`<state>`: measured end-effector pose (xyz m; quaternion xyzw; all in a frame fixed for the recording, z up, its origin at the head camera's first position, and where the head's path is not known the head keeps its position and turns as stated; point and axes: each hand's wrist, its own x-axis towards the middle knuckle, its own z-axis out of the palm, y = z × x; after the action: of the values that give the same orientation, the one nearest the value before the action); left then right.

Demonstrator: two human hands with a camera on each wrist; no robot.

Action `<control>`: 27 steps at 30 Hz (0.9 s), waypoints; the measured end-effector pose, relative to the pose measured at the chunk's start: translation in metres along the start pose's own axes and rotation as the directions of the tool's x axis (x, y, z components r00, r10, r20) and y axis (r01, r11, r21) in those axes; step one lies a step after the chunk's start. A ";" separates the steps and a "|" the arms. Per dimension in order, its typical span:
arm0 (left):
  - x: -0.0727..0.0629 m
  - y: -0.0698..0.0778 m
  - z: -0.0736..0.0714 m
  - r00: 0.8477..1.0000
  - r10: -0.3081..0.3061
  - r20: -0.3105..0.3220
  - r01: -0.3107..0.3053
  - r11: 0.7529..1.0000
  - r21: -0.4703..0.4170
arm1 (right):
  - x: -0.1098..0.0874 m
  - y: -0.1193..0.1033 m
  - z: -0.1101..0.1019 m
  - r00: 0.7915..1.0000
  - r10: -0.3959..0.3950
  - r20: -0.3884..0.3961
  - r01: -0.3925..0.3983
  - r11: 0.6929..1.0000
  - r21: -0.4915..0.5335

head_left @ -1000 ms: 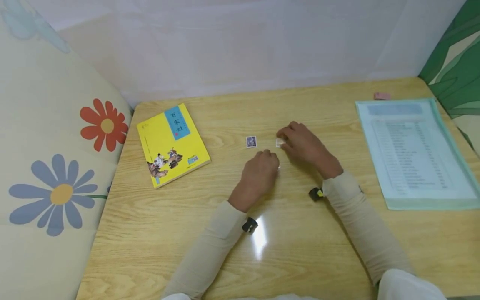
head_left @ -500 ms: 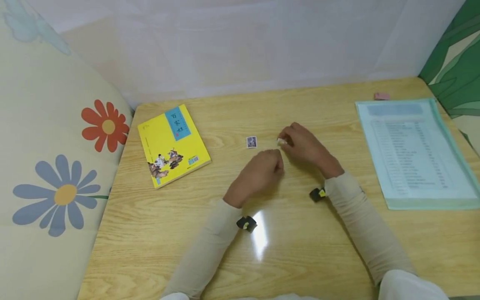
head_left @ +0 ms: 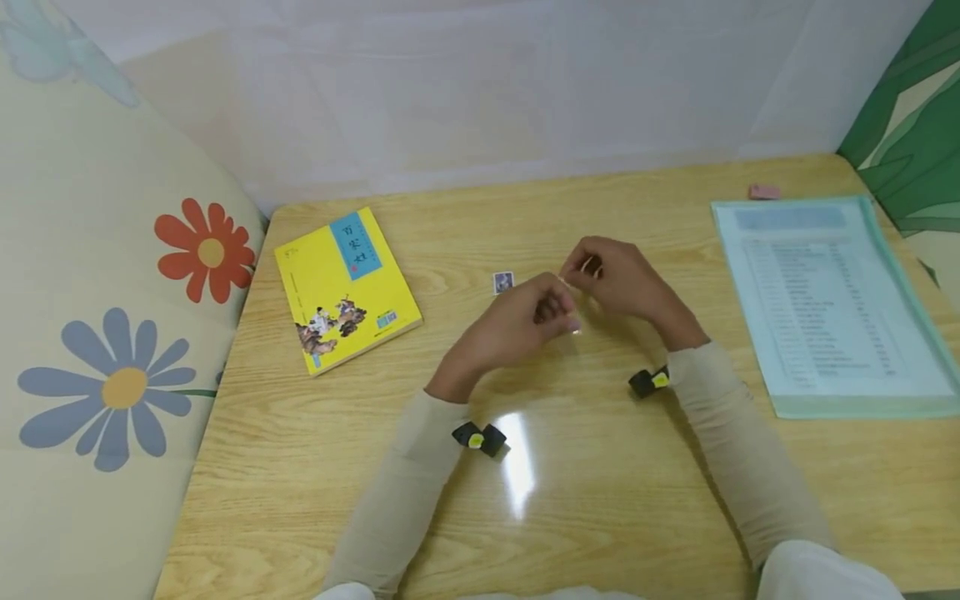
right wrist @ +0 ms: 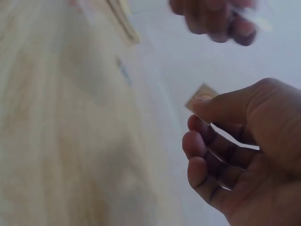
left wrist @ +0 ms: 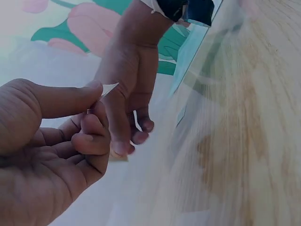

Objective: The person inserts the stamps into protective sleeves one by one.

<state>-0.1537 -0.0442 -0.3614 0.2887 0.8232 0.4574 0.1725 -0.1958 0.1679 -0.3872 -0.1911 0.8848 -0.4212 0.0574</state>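
Note:
My left hand [head_left: 517, 327] pinches a small stamp [left wrist: 108, 88] between thumb and forefinger; in the left wrist view its white corner sticks out past the thumb tip. Close beside it, my right hand [head_left: 624, 279] holds another stamp [right wrist: 204, 92], tan with a pale border, under the thumb in the right wrist view. Both hands are raised over the table, fingertips near each other. A third stamp [head_left: 502, 282], dark purple with a white edge, lies flat on the table just beyond the left hand, which comes right up to its lower edge in the head view.
A yellow book [head_left: 341, 300] lies at the left of the wooden table [head_left: 600, 500]. On the right is a pale green folder [head_left: 825, 308] with a printed sheet, and a small pink block [head_left: 764, 192] behind it. A white cloth wall [head_left: 487, 100] stands at the back.
The right hand has lifted its stamp from the table and turned. My left hand has also come up with its stamp, rolling over so its fingers face the right hand.

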 end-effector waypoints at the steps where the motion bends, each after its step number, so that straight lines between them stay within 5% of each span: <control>1: 0.000 0.000 -0.001 1.000 -0.007 -0.010 0.007 1.000 -0.012 | -0.002 -0.002 -0.003 1.000 -0.012 -0.011 0.012 1.000 0.018; 9: -0.004 0.001 -0.011 0.989 -0.014 -0.150 0.016 1.000 0.010 | -0.015 -0.017 -0.031 0.986 -0.137 -0.091 0.151 0.973 0.172; 15: -0.007 0.005 -0.017 0.974 0.010 -0.225 -0.006 1.000 0.019 | -0.026 -0.048 -0.037 0.976 -0.196 -0.098 0.215 0.945 0.246; 18: -0.008 0.007 -0.018 0.967 0.019 -0.255 -0.025 0.999 -0.022 | -0.032 -0.067 -0.038 0.970 -0.224 -0.099 0.243 0.933 0.265; 23: -0.008 0.020 -0.017 0.945 0.031 -0.325 -0.087 0.984 -0.158 | -0.030 -0.068 -0.032 0.962 -0.223 -0.155 0.258 0.927 0.272; 27: -0.005 0.012 -0.015 0.924 0.039 -0.380 -0.125 0.971 -0.205 | -0.032 -0.079 -0.029 0.943 -0.241 -0.229 0.299 0.917 0.265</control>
<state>-0.1545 -0.0519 -0.3432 0.2094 0.7708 0.6012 0.0252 -0.1507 0.1563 -0.3096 -0.2598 0.7779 -0.5691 -0.0591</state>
